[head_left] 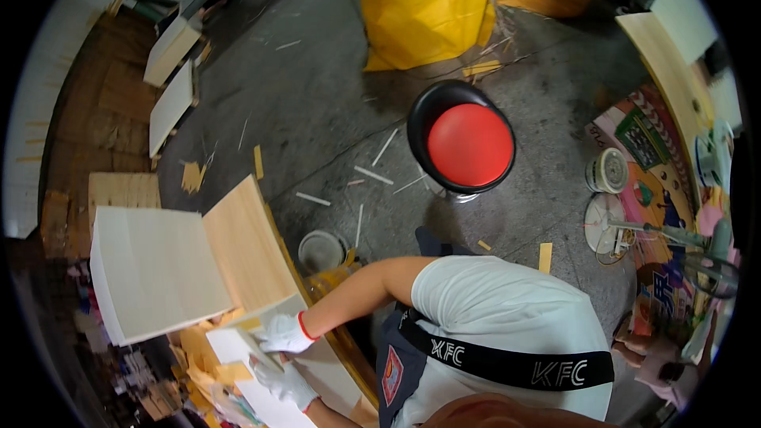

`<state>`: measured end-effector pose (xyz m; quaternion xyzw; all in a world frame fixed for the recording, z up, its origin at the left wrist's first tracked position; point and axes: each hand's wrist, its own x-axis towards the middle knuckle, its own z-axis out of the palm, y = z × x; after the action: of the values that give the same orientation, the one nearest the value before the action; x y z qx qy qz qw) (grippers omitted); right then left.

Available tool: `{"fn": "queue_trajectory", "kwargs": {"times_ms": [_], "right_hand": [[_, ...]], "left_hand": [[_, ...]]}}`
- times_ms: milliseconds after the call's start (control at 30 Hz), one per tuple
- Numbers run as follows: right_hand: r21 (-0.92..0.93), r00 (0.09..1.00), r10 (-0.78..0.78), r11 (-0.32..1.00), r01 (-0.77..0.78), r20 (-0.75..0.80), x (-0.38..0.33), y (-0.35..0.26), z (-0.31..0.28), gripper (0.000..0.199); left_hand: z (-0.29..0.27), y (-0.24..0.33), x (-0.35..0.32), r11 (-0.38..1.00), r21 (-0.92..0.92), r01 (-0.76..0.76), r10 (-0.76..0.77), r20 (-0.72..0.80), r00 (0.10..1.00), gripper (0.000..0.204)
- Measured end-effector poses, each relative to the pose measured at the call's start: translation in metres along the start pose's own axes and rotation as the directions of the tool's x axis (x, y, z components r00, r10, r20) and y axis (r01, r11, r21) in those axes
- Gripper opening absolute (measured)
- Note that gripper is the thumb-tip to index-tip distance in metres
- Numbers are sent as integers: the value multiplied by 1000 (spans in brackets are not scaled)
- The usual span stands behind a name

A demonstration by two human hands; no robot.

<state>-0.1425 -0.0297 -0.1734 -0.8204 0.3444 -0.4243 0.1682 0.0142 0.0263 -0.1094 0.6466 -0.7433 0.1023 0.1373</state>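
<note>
Both my hands wear white gloves with red cuffs and are close together at the lower left, on a small white board [238,349]. My right hand [284,333] lies along the board's upper right edge, its fingers curled around it. Just below, my left hand [285,384] grips the near end, with the thumb side against the board. A yellow strip [231,372] lies by the board's lower edge. Behind it stands an L-shaped piece with a white panel [158,269] and a wood-grain panel [247,250]. Some fingertips are hidden.
Yellow paper scraps [198,361] pile left of my hands. A grey bucket [322,251] stands beyond my right forearm. Farther off are a red-and-black stool [469,147], a yellow sack [428,8] and floor offcuts. A fan [709,273] and a lidded tub [609,170] stand at right.
</note>
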Motion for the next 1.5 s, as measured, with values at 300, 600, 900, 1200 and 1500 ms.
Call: {"fn": "queue_trajectory", "kwargs": {"times_ms": [300, 600, 900, 1200, 1500], "right_hand": [[-91, 990, 114, 990, -106, 81, 7, -6, 4, 41], [-169, 972, 191, 971, -167, 136, 12, -4, 14, 53], [-128, 960, 262, 960, -249, 97, 13, -28, 33, 53], [-434, 838, 281, 899, -59, 468, 35, -49, -39, 45], [-137, 710, -214, 905, 402, 671, 19, -211, 58, 110]], "left_hand": [[-91, 73, 13, 968, 204, -145, 111, 170, 979, 52], [-68, 66, 27, 957, 172, -233, 237, -3, 972, 62], [-112, -6, 32, 855, -519, -5, -200, -338, 920, 48], [-196, -135, -104, 458, -889, -1, -776, -401, 486, 35], [-212, -116, -152, 353, -929, -114, -889, -371, 269, 39]]}}
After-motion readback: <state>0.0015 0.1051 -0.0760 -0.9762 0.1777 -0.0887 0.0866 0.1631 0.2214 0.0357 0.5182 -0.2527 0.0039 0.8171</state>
